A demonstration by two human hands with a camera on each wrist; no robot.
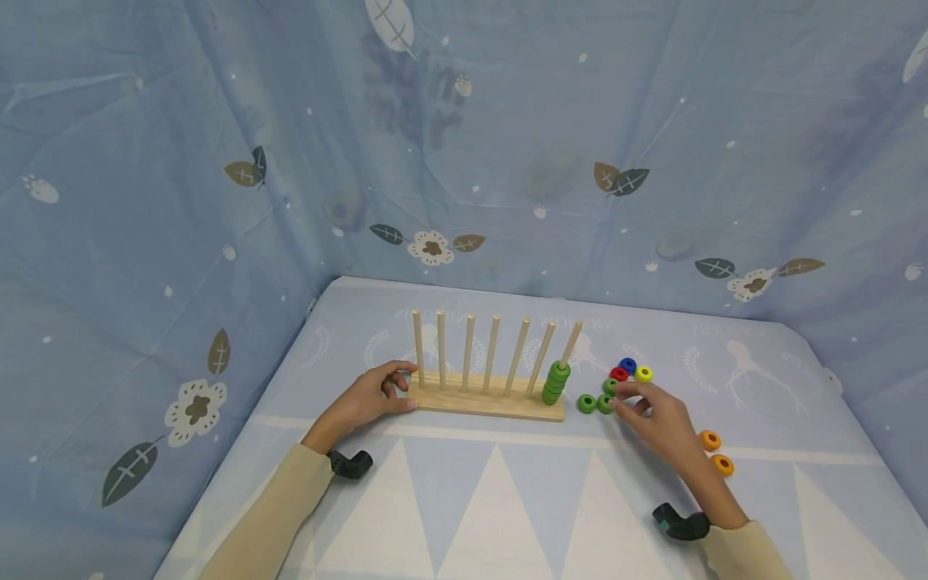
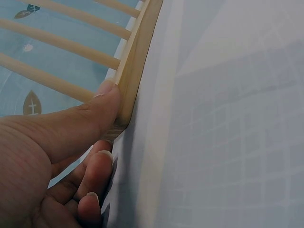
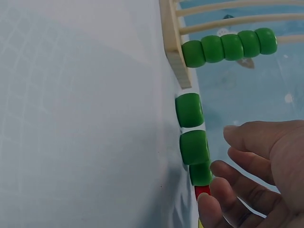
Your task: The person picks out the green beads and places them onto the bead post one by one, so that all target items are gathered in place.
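A wooden peg board (image 1: 474,404) with a row of upright pegs stands on the table. My left hand (image 1: 375,394) grips its left end, the thumb (image 2: 102,104) along the base's edge and the fingers curled around the end. Several green beads (image 1: 556,383) are stacked on the rightmost peg. Beyond that end lie three loose green beads (image 1: 586,403). My right hand (image 1: 658,420) hovers right over them, thumb and fingers apart and loosely bent with nothing between them. In the right wrist view, the fingertips (image 3: 219,167) are close beside the green beads (image 3: 194,147).
A blue bead (image 1: 627,366), a red bead (image 1: 619,374) and a yellow bead (image 1: 644,373) lie just behind the loose green ones. Two orange beads (image 1: 722,465) are by the right forearm. Patterned blue cloth (image 1: 507,145) hangs behind the table.
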